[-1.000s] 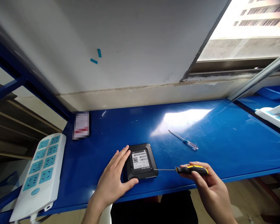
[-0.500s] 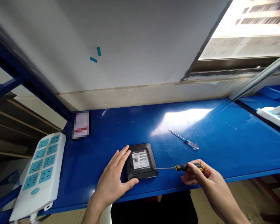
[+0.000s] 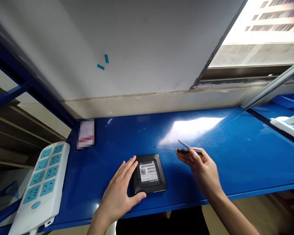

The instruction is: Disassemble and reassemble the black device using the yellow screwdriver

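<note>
Since the box (image 3: 150,184) lies flat near the front edge of the bench (image 3: 112,137), both hands can reach it with little stretch. Label (image 3: 148,171) faces up, so this side is presumably the one wanted in view.

Left hand (image 3: 123,186): loosely grasping the box, not clenched. Fingers lie spread over its left side, fingertips at the far-left corner, thumb against the near edge. Bracketing it this way probably keeps it from sliding or turning, and leaves the label and the right half uncovered.

Right hand (image 3: 197,163): fingers wrapped round the handle of the driver (image 3: 189,151), thumb along the top. The grip looks suited to aiming and twisting. Shaft points left, roughly level; its tip (image 3: 155,147) sits just beyond the box's far edge, apart from the box. Cannot tell whether the tip hovers or touches the bench.

Second driver (image 3: 184,143): only part of its shaft shows beyond the right hand; handle hidden. Cannot tell whether the hand touches it. Its place within easy reach of that hand seems convenient for swapping tools.

Power strip (image 3: 42,176) stands at the left end, well apart from the box, perhaps to leave elbow room. Blurred item (image 3: 86,133), far-left corner: contents unreadable.
</note>
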